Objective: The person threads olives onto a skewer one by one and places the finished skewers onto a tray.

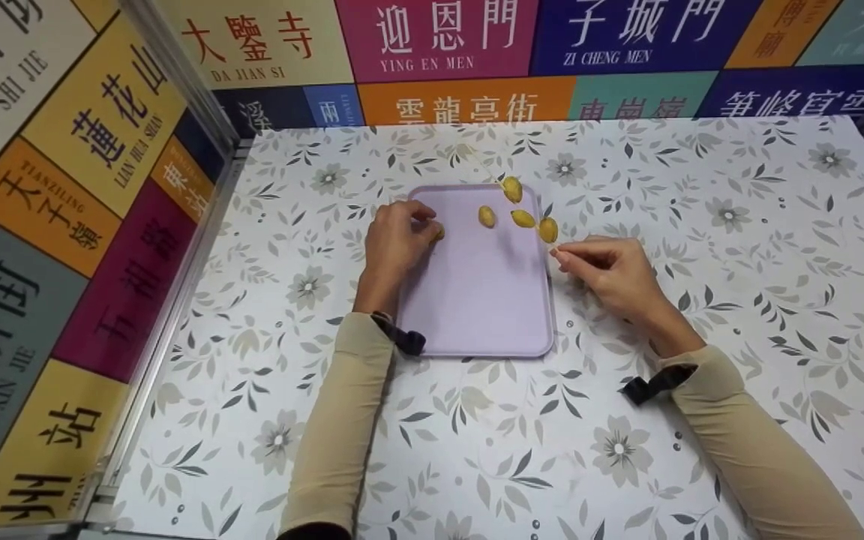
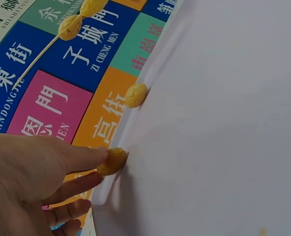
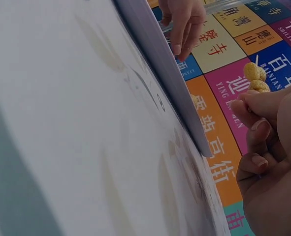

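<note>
A floral-print tabletop spread beneath a person's two hands, with bright panels lettered in Chinese, "YING EN MEN" and "ZI CHENG MEN" among them, standing along its far and left sides. A lavender rectangular tray lay flat on the print, close to a left beige sleeve and farther from a right beige sleeve. The left hand, at the tray's left edge, pinched a wrinkled yellow oval between thumb and finger. The right hand, just beyond the tray's right rim, pinched the near end of a thin skewer, which slanted away to the left, raised above the tray, with three threaded ovals along it. A loose oval rested inside the tray toward its far rim, and a tiny yellow speck marked its floor
</note>
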{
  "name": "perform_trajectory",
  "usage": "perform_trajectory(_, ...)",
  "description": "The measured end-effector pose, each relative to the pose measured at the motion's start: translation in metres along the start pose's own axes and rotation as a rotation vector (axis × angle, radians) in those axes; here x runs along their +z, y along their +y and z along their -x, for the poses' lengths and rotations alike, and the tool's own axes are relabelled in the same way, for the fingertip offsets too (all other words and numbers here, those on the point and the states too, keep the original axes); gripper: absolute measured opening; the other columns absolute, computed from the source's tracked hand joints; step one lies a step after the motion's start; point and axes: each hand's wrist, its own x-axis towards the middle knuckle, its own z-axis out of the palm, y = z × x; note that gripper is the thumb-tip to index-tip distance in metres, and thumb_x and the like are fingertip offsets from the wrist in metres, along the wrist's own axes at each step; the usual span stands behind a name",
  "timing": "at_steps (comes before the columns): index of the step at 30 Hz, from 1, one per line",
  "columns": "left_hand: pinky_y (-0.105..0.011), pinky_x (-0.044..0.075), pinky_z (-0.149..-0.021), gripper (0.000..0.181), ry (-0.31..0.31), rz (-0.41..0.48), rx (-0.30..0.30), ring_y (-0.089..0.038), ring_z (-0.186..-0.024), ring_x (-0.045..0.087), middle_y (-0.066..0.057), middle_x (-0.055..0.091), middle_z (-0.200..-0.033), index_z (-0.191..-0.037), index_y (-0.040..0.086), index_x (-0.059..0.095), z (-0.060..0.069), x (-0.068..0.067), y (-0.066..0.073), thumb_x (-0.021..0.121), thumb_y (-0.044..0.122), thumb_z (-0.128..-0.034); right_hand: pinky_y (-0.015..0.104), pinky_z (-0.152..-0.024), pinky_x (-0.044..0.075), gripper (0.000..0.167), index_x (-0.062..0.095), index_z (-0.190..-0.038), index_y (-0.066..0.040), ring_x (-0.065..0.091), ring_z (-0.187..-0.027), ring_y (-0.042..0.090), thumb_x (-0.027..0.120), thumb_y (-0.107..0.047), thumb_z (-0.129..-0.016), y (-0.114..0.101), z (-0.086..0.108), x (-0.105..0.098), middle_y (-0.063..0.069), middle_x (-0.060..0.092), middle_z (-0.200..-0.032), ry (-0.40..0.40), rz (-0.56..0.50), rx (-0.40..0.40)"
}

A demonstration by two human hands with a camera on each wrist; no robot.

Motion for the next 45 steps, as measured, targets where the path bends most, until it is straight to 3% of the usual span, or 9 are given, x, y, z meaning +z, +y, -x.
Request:
perform_trajectory(7, -0.044, 0.054, -0.093, 0.023, -0.012, -0.05, -0.002, -0.027, -0.105, 0.07, -0.003, 0.082, -0.107, -0.114, 0.015, 0.084, 0.002, 0.0, -0.001, 0.085, 0.025, -0.0934, 0.026, -0.062, 0.06, 0.017, 0.086, -0.113, -0.008, 0.072, -0.069, 0.027, 0.08, -0.017, -0.101, -0.001, -0.001, 0.001, 0.011, 0.077, -0.087, 0.0, -0.011, -0.007)
perform_trajectory(10, -0.042, 0.054, -0.095, 0.022, -0.04, -0.025, 0.0, -0.025, -0.106, 0.071, -0.003, 0.082, -0.108, -0.115, 0.015, 0.084, 0.001, 0.0, -0.001, 0.084, 0.025, -0.0953, 0.027, -0.062, 0.06, 0.016, 0.086, -0.112, -0.009, 0.072, -0.069, 0.027, 0.08, -0.017, -0.1, -0.002, 0.0, 0.001, 0.011, 0.078, -0.088, 0.003, -0.019, 0.007)
perform_trajectory(15, -0.035, 0.057, -0.094, 0.026, -0.089, 0.17, 0.005, -0.02, -0.102, 0.075, -0.003, 0.081, -0.113, -0.121, 0.012, 0.081, -0.001, -0.002, -0.003, 0.085, 0.013, -0.0948, 0.027, -0.061, 0.06, 0.016, 0.086, -0.113, -0.009, 0.072, -0.069, 0.027, 0.081, -0.016, -0.1, -0.003, 0.0, 0.002, 0.012, 0.078, -0.088, 0.0, -0.018, 0.011)
perform_trajectory(18, -0.031, 0.055, -0.089, 0.032, -0.1, 0.317, 0.006, -0.018, -0.1, 0.069, -0.001, 0.079, -0.115, -0.127, 0.013, 0.078, -0.002, -0.004, -0.005, 0.083, 0.008, -0.095, 0.027, -0.061, 0.06, 0.017, 0.085, -0.114, -0.007, 0.071, -0.068, 0.026, 0.08, -0.015, -0.1, -0.003, 0.0, 0.002, 0.013, 0.077, -0.088, -0.005, -0.013, 0.007)
perform_trajectory(25, -0.029, 0.052, -0.085, 0.025, -0.043, 0.53, 0.067, -0.015, -0.101, 0.065, 0.004, 0.077, -0.118, -0.124, 0.018, 0.08, -0.005, -0.008, -0.008, 0.081, 0.017, -0.0994, 0.028, -0.063, 0.061, 0.017, 0.085, -0.114, -0.009, 0.072, -0.07, 0.028, 0.081, -0.016, -0.099, -0.003, 0.001, 0.002, 0.01, 0.077, -0.089, -0.001, -0.023, 0.028)
perform_trajectory(30, -0.033, 0.05, -0.091, 0.026, 0.011, 0.674, 0.12, -0.022, -0.107, 0.066, -0.005, 0.078, -0.12, -0.128, 0.011, 0.074, -0.007, -0.01, -0.008, 0.077, 0.017, -0.1025, 0.026, -0.064, 0.06, 0.016, 0.085, -0.114, -0.008, 0.073, -0.073, 0.025, 0.081, -0.014, -0.099, -0.003, 0.001, 0.001, 0.016, 0.079, -0.093, -0.015, -0.016, 0.007)
perform_trajectory(37, -0.028, 0.053, -0.088, 0.03, 0.049, 0.795, 0.138, -0.029, -0.113, 0.07, -0.009, 0.079, -0.121, -0.137, 0.007, 0.068, -0.006, -0.013, -0.009, 0.069, 0.017, -0.108, 0.023, -0.063, 0.056, 0.015, 0.086, -0.113, -0.01, 0.073, -0.076, 0.025, 0.081, -0.013, -0.099, -0.001, 0.001, 0.003, 0.02, 0.08, -0.098, -0.034, 0.005, 0.006)
perform_trajectory(41, -0.029, 0.054, -0.091, 0.03, 0.065, 0.858, 0.113, -0.028, -0.114, 0.07, -0.007, 0.079, -0.121, -0.137, 0.01, 0.068, -0.007, -0.015, -0.008, 0.067, 0.022, -0.1095, 0.023, -0.065, 0.057, 0.014, 0.086, -0.112, -0.013, 0.073, -0.077, 0.024, 0.082, -0.015, -0.099, 0.001, 0.001, 0.003, 0.018, 0.08, -0.1, -0.043, 0.021, 0.002)
perform_trajectory(45, -0.032, 0.051, -0.086, 0.027, 0.087, 0.887, 0.075, -0.028, -0.109, 0.068, -0.004, 0.079, -0.12, -0.134, 0.017, 0.069, -0.007, -0.017, -0.007, 0.067, 0.028, -0.1093, 0.022, -0.066, 0.058, 0.015, 0.086, -0.113, -0.014, 0.071, -0.078, 0.022, 0.081, -0.017, -0.099, 0.003, 0.002, 0.002, 0.018, 0.081, -0.103, -0.078, 0.032, -0.015)
